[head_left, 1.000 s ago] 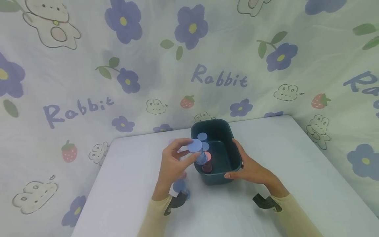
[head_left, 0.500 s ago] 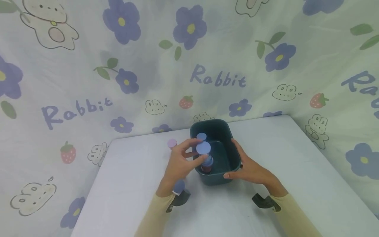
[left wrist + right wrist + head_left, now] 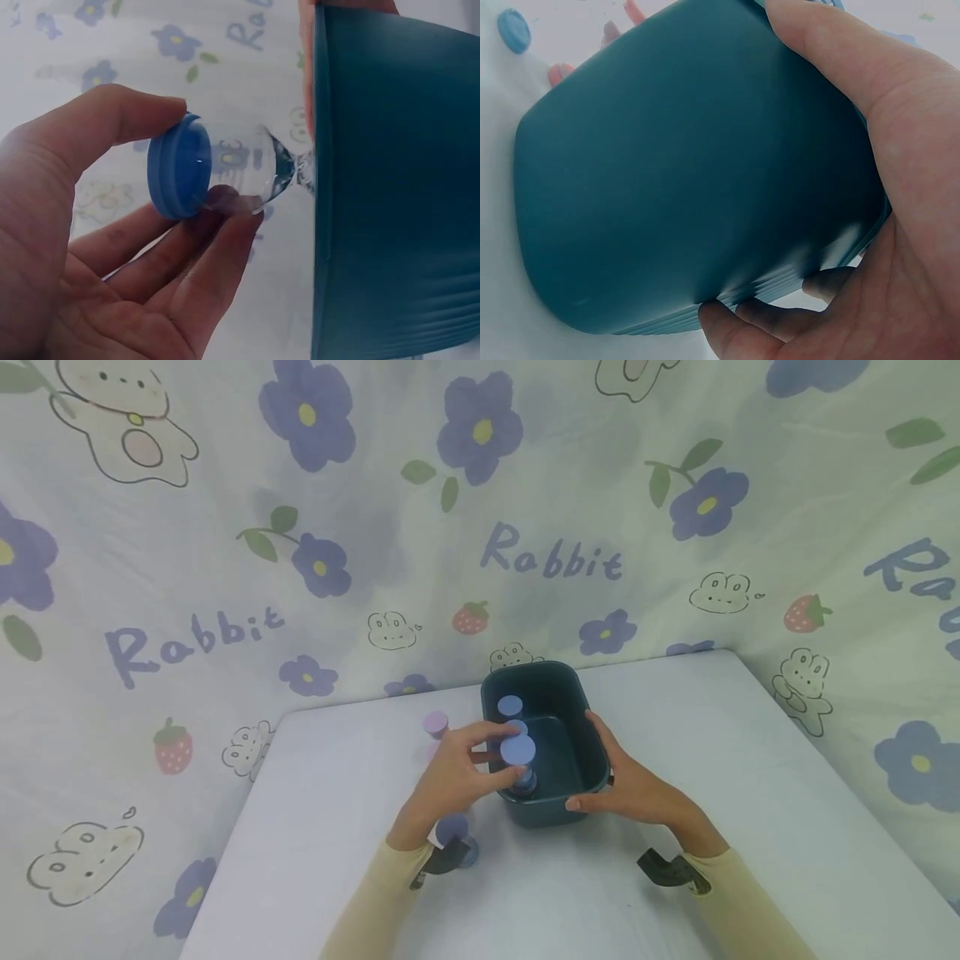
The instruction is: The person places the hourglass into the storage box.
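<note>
My left hand (image 3: pixel 459 770) pinches a sand timer (image 3: pixel 518 750) by its blue end cap, thumb on one side and fingers on the other. In the left wrist view the clear bulb (image 3: pixel 236 161) narrows to a waist at the rim of the dark teal bin (image 3: pixel 397 187); the timer's lower half is hidden behind the bin wall. My right hand (image 3: pixel 637 789) grips the bin's right near corner, thumb at the near rim and fingers along the side. Inside the bin, other blue-capped timers (image 3: pixel 510 705) stand along the left wall.
On the white table (image 3: pixel 337 827) left of the bin stand a pink-capped timer (image 3: pixel 436 723) and a blue-capped timer (image 3: pixel 452 829), the latter partly behind the left wrist strap. A patterned cloth (image 3: pixel 405 568) hangs behind the table.
My left hand has carried the blue-capped timer rightward over the bin, then lowered it inside along the left wall. The right hand keeps its grip on the bin.
</note>
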`<state>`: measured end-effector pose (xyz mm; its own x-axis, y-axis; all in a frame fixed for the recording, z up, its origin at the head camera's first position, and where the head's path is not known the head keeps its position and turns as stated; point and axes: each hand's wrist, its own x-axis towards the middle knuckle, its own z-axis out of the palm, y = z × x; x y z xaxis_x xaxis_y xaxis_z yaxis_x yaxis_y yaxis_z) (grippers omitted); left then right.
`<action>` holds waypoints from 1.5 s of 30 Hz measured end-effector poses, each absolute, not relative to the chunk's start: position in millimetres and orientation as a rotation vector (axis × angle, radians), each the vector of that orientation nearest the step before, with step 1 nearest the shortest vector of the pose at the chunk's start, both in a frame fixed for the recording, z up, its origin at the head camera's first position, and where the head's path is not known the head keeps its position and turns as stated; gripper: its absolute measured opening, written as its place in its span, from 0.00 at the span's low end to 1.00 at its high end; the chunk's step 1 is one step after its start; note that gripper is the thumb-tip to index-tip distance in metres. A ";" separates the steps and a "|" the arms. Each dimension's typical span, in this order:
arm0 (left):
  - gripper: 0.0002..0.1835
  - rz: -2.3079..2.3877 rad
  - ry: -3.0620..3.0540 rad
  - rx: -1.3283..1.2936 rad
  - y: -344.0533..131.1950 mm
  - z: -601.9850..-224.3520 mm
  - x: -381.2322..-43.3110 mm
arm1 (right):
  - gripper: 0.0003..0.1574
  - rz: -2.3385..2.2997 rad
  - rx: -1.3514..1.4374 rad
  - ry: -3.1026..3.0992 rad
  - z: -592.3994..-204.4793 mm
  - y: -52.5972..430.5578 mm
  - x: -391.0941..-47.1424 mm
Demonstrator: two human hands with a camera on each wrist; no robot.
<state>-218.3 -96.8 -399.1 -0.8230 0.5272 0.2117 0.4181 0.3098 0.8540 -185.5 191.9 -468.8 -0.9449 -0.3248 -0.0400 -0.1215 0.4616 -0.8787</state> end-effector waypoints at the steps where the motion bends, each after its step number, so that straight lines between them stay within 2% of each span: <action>1: 0.25 1.533 2.453 0.887 -97.2 -398.4 -219.1 | 0.82 -1.481 -0.384 2.508 -468.7 191.7 -185.3; 17: 0.27 1.347 2.446 0.939 -97.7 -395.4 -222.2 | 0.82 -1.489 -0.410 2.499 -469.0 193.3 -183.3; 25: 0.25 1.078 2.600 1.000 -94.6 -396.3 -225.7 | 0.82 -1.486 -0.409 2.500 -469.2 192.7 -183.3; 34: 0.22 0.810 2.614 0.937 -90.9 -394.6 -231.0 | 0.83 -1.475 -0.387 2.508 -467.6 190.8 -184.0; 45: 0.20 0.676 2.574 1.011 -84.0 -388.9 -239.3 | 0.83 -1.479 -0.369 2.503 -465.4 190.6 -182.4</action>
